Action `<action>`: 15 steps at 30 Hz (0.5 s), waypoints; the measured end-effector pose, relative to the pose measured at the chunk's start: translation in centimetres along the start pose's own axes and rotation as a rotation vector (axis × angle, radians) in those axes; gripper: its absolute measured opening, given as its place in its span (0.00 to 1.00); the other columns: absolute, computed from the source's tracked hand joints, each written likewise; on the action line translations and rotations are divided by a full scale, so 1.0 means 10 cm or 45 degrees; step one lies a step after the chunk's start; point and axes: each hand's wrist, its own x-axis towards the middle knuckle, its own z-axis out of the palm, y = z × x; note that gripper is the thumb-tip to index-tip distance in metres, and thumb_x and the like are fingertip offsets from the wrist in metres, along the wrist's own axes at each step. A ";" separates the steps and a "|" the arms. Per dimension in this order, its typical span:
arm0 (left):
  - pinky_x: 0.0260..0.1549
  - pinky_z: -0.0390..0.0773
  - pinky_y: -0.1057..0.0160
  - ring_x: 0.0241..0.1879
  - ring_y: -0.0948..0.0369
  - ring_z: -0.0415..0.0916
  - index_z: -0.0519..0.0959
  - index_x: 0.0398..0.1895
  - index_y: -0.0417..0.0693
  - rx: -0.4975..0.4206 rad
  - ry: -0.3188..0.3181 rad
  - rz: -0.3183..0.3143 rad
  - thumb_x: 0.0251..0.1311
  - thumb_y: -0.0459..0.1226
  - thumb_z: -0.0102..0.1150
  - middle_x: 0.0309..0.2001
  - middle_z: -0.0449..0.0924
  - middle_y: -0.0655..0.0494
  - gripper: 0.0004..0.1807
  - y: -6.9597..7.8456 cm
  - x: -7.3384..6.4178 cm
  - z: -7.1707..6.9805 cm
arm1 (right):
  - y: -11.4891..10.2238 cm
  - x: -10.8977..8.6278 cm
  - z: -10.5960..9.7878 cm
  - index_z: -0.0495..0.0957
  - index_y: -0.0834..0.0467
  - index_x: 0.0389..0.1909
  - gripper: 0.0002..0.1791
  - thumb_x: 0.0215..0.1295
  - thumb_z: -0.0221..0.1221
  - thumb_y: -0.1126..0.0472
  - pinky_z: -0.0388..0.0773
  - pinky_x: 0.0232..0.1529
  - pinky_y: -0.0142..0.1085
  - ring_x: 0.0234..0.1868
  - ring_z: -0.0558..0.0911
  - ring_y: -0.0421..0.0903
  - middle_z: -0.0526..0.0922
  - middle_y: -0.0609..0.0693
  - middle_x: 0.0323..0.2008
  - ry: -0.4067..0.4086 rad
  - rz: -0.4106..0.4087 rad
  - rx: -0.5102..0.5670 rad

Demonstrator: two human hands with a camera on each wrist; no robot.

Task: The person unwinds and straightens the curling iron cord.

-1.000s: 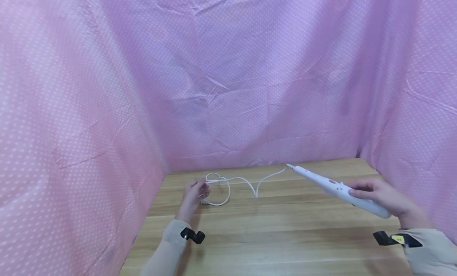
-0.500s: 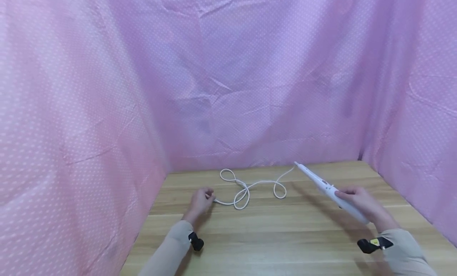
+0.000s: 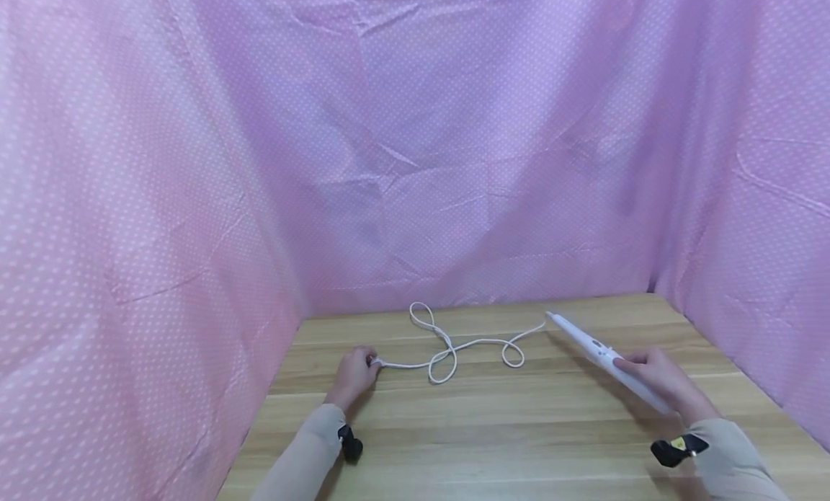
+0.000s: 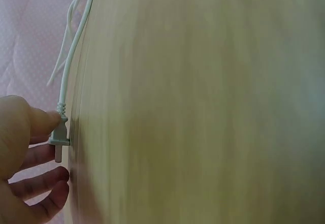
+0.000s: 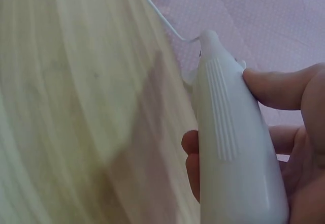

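My left hand (image 3: 353, 375) pinches a white two-pin power plug (image 4: 60, 131) between thumb and fingers, close over the table. From the plug a white cord (image 3: 443, 355) runs right in several loose loops. It joins the narrow end of a long white corded appliance (image 3: 586, 346), shaped like a hair straightener. My right hand (image 3: 661, 382) grips the appliance by its wider part, tilted with the cord end pointing to the far left. Ribbed lines mark its side in the right wrist view, where my thumb (image 5: 279, 88) lies against its edge.
A wooden table (image 3: 493, 443) lies under both hands. Pink dotted cloth (image 3: 415, 162) hangs behind it and along both sides, meeting the table's far edge. Black wrist cameras (image 3: 677, 450) sit on both forearms.
My right hand has brought the appliance lower and to the left. The cord has dropped and spread into flatter loops. My left hand now pinches the plug, which earlier hung below it.
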 end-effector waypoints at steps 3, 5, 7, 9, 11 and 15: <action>0.31 0.78 0.58 0.28 0.59 0.75 0.82 0.35 0.42 0.034 0.019 -0.024 0.54 0.35 0.66 0.28 0.80 0.53 0.07 -0.06 -0.02 -0.05 | 0.07 -0.01 0.00 0.80 0.69 0.48 0.28 0.69 0.55 0.46 0.70 0.34 0.35 0.34 0.76 0.44 0.84 0.60 0.39 -0.001 0.023 -0.017; 0.31 0.78 0.56 0.28 0.58 0.76 0.82 0.33 0.43 0.059 0.013 -0.044 0.54 0.35 0.66 0.28 0.80 0.53 0.06 -0.09 -0.02 -0.09 | 0.11 -0.02 0.00 0.82 0.68 0.46 0.27 0.69 0.55 0.46 0.70 0.33 0.35 0.33 0.75 0.43 0.84 0.57 0.35 0.002 0.027 -0.026; 0.31 0.78 0.54 0.29 0.56 0.77 0.81 0.32 0.42 0.096 -0.002 -0.073 0.53 0.36 0.65 0.28 0.81 0.51 0.06 -0.11 -0.02 -0.14 | 0.15 -0.01 0.00 0.83 0.66 0.44 0.25 0.69 0.56 0.45 0.70 0.32 0.34 0.31 0.74 0.43 0.82 0.53 0.32 0.005 0.023 -0.035; 0.30 0.78 0.53 0.29 0.54 0.77 0.80 0.31 0.42 0.155 -0.024 -0.116 0.51 0.36 0.63 0.29 0.81 0.50 0.06 -0.15 -0.01 -0.21 | 0.19 -0.01 0.00 0.84 0.65 0.41 0.25 0.69 0.55 0.45 0.69 0.31 0.35 0.30 0.74 0.43 0.81 0.52 0.29 0.005 0.025 -0.054; 0.27 0.77 0.52 0.28 0.52 0.77 0.79 0.29 0.42 0.203 -0.050 -0.167 0.48 0.36 0.62 0.28 0.81 0.49 0.06 -0.17 -0.01 -0.28 | 0.22 -0.01 -0.01 0.83 0.65 0.40 0.27 0.69 0.54 0.43 0.69 0.31 0.35 0.29 0.73 0.44 0.80 0.51 0.29 0.018 0.048 -0.090; 0.25 0.75 0.52 0.26 0.52 0.74 0.77 0.26 0.42 0.250 -0.093 -0.222 0.45 0.36 0.61 0.26 0.79 0.49 0.06 -0.20 0.00 -0.40 | 0.27 0.01 -0.05 0.82 0.65 0.39 0.28 0.70 0.52 0.41 0.68 0.31 0.37 0.29 0.73 0.46 0.79 0.52 0.28 0.025 0.088 -0.160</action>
